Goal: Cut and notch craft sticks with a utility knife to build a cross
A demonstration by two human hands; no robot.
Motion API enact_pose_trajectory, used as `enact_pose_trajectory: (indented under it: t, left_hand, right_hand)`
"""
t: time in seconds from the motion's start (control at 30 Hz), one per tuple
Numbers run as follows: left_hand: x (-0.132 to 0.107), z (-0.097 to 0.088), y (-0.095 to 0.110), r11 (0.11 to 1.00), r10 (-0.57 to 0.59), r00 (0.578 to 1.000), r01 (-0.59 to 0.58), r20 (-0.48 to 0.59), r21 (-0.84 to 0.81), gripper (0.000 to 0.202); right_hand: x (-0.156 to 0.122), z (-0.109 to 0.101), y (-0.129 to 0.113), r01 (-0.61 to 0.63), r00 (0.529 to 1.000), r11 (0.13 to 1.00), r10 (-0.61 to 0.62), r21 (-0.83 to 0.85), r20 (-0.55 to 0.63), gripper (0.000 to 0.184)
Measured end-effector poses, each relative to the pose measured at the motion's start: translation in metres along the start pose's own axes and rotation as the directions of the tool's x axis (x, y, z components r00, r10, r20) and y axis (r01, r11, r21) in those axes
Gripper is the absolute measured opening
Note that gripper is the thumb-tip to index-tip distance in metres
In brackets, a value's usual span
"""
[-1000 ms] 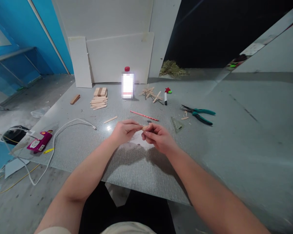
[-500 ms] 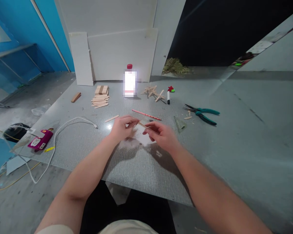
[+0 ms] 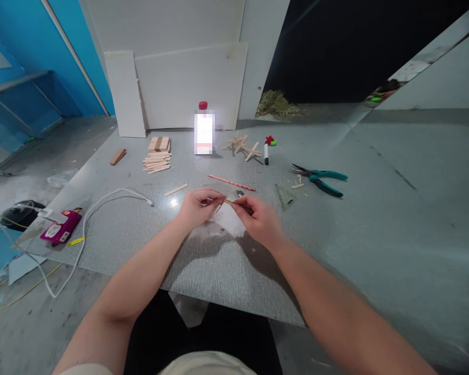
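Observation:
Both hands meet over a white sheet of paper (image 3: 231, 223) on the grey table. My left hand (image 3: 200, 207) is closed, pinching wooden craft sticks (image 3: 229, 202) that seem to cross each other. From the other side my right hand (image 3: 258, 216) grips the end of one of these sticks between thumb and fingers. How the sticks are joined is too small to make out. Just beyond the hands lies a pink pencil (image 3: 232, 182). A single loose craft stick (image 3: 176, 190) rests left of it, and a triangular set square (image 3: 285, 196) is right of my right hand.
At the back stand a red-capped bottle (image 3: 203, 105), stacked craft sticks (image 3: 158, 156) and crossed sticks (image 3: 241, 146). A marker (image 3: 266, 154) and green-handled pliers (image 3: 320, 179) lie on the right. On the left are a white cable (image 3: 113, 192), a purple power adapter (image 3: 61, 226) and a wooden wedge (image 3: 118, 157).
My right hand has closed in on the left, its fingers now at the stick's end. A crossing stick shows between the hands. The whole view has shifted slightly.

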State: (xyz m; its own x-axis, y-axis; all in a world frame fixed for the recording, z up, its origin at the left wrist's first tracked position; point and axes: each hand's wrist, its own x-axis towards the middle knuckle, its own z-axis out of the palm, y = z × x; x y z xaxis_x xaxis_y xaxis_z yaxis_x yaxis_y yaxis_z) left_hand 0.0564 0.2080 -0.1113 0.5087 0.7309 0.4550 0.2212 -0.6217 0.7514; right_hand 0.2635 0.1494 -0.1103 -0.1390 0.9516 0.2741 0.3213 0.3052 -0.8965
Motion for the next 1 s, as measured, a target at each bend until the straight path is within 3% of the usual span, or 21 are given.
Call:
enact_pose_trajectory:
  t: [0.43,0.77,1.0]
  left_hand:
    - [-0.003,0.011,0.009,0.994,0.106,0.994,-0.105,-0.017,0.03,0.028]
    - [-0.002,0.006,0.005,0.998,0.058,0.997,-0.058,-0.049,-0.002,0.028]
    - [-0.002,0.006,0.006,0.998,0.051,0.999,-0.051,-0.007,-0.041,0.028]
  right_hand:
    - [-0.001,0.001,0.0,0.004,1.0,1.0,-0.004,0.005,0.027,0.028]
    - [0.002,-0.003,0.003,-0.01,0.999,0.998,0.008,0.064,0.037,0.03]
    - [0.001,-0.001,-0.001,0.002,1.0,0.999,-0.003,0.033,0.024,0.028]
